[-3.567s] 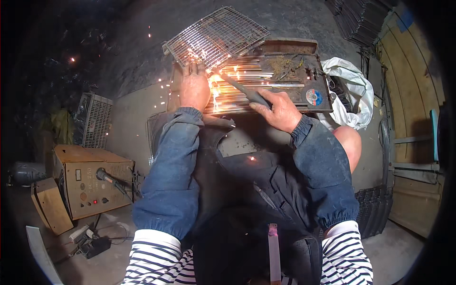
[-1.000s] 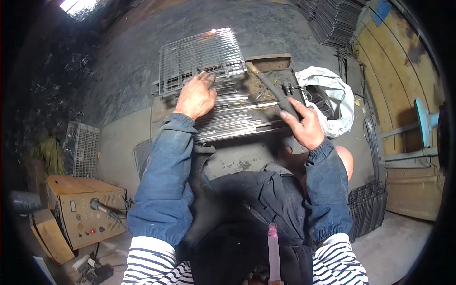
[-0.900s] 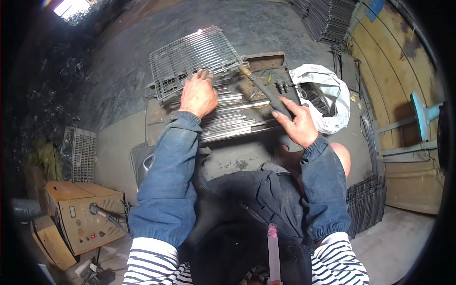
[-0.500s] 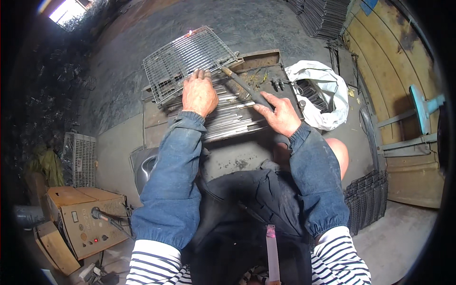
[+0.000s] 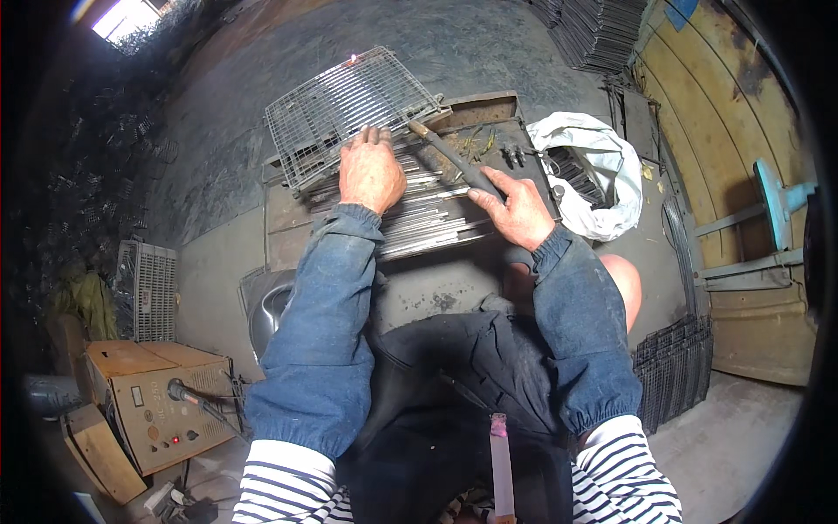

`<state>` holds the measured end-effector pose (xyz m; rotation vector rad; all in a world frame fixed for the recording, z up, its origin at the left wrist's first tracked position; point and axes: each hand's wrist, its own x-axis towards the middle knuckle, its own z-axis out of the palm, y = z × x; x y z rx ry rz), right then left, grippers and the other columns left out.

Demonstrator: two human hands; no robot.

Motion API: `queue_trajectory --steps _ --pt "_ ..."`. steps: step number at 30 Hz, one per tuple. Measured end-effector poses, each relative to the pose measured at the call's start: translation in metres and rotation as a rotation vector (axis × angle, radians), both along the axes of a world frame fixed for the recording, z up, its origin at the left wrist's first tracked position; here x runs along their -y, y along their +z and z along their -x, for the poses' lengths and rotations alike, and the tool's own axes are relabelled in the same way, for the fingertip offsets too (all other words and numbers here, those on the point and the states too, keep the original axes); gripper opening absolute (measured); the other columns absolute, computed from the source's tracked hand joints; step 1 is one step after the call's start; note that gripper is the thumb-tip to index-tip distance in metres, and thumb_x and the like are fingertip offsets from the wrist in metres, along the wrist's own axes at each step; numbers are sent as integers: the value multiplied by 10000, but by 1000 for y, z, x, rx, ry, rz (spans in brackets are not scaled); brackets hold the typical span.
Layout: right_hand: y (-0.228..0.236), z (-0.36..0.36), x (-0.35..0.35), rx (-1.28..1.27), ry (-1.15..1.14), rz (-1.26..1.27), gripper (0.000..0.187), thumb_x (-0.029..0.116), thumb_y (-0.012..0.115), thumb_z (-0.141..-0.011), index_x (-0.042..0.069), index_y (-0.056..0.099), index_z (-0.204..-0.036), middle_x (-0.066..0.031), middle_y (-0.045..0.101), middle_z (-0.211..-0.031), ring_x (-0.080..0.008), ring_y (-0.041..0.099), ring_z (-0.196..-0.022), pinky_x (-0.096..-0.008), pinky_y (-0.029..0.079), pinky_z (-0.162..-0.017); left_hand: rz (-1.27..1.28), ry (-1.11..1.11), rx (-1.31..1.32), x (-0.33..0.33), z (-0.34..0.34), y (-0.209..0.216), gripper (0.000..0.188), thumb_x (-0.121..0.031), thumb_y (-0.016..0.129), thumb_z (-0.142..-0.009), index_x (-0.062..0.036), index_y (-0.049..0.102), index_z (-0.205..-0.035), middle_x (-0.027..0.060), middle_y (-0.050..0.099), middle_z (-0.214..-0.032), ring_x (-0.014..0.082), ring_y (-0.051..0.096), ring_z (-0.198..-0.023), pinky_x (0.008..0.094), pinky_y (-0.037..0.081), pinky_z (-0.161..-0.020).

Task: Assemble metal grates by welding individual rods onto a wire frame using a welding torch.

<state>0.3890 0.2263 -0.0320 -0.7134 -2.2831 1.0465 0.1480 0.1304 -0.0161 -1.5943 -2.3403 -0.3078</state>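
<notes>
My left hand (image 5: pixel 373 173) lies at the near edge of a metal wire rack (image 5: pixel 336 98), its fingers pressed together and curled over the edge wires. My right hand (image 5: pixel 520 215) is closed round the dark handle of a welding torch (image 5: pixel 454 162). The torch's tan tip points up and left, close to the rack's right near corner; contact cannot be made out. Beneath the rack is a low metal worktable (image 5: pixel 288 244), with many loose metal rods (image 5: pixel 428 229) in front of my left hand. A small bright spot glows at the rack's far edge.
A white sack (image 5: pixel 615 157) of dark metal pieces stands right of the worktable. At the lower left is a welding machine (image 5: pixel 166 410) with a cable. Stacked wire racks (image 5: pixel 672 367) sit at the lower right, and more (image 5: pixel 594 35) at the back. A yellowish panel (image 5: pixel 742 105) rises at right.
</notes>
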Motion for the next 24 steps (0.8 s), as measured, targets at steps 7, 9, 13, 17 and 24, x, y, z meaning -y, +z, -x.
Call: queue_trajectory --steps 7,9,13,17,24 --pt "5 7 2 -112 60 -86 481 301 728 -920 -36 637 -1251 -254 722 -989 -356 733 -867 -392 557 -790 -41 -78 96 3 4 0 493 -124 594 -809 48 608 -1270 213 628 -1268 352 557 -1246 512 437 -1035" --pt "0 7 1 -59 21 -44 477 291 722 -923 -34 631 -1259 -250 723 -974 -342 736 -858 -385 557 -775 -86 -44 30 4 -2 3 394 -111 576 -804 12 666 -1168 201 658 -1166 346 595 -1155 469 481 -972" --pt "-4 4 -1 2 1 -14 467 290 722 -924 -35 636 -1248 -237 724 -905 -331 734 -754 -390 550 -697 -70 -93 28 1 11 -7 345 -154 599 -800 11 696 -1087 225 669 -1160 373 623 -1103 473 511 -924" --pt "-8 4 -4 -48 15 -40 464 284 723 -924 -42 636 -1242 -242 721 -899 -333 735 -752 -390 551 -693 -15 -86 -35 -1 8 -9 302 -141 609 -799 -6 704 -1052 194 659 -1132 347 608 -1109 476 486 -932" --pt "-2 2 2 -40 8 -38 461 288 714 -923 -51 632 -1225 -295 694 -936 -421 710 -886 -431 554 -768 56 11 3 0 3 2 509 -113 578 -849 37 576 -1335 230 577 -1389 368 511 -1332 481 411 -1094"
